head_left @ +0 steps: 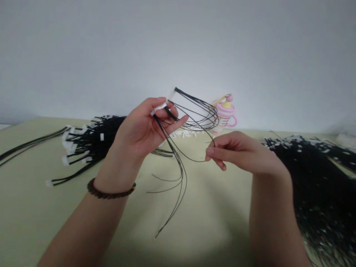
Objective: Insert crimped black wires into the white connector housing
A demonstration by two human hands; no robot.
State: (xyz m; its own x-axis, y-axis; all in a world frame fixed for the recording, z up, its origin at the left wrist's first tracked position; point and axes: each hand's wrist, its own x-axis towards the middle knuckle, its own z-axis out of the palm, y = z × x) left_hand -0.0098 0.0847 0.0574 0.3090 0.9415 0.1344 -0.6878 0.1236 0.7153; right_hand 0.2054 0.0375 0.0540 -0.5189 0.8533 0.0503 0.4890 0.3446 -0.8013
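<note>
My left hand (pixel 151 126) is raised above the table, thumb and fingers closed on a white plastic connector (pixel 159 109). Thin black wires (pixel 204 107) loop from the connectors out to the right, and several loose ends (pixel 180 178) hang below the palm. A second white connector end (pixel 171 93) shows just above the fingertips. To the right, my right hand (pixel 229 148) pinches black wire between thumb and forefinger; one strand curves from there back to the left hand. The wire tips inside the pinch are hidden.
A heap of black cables with white connectors (pixel 94 141) lies at the left. At the right is a large pile of black wires (pixel 319 185). Small white connectors (pixel 186 133) are scattered at the back, beside a pink-and-white cup-shaped item (pixel 224 115). A pale wall (pixel 178 44) stands behind the table.
</note>
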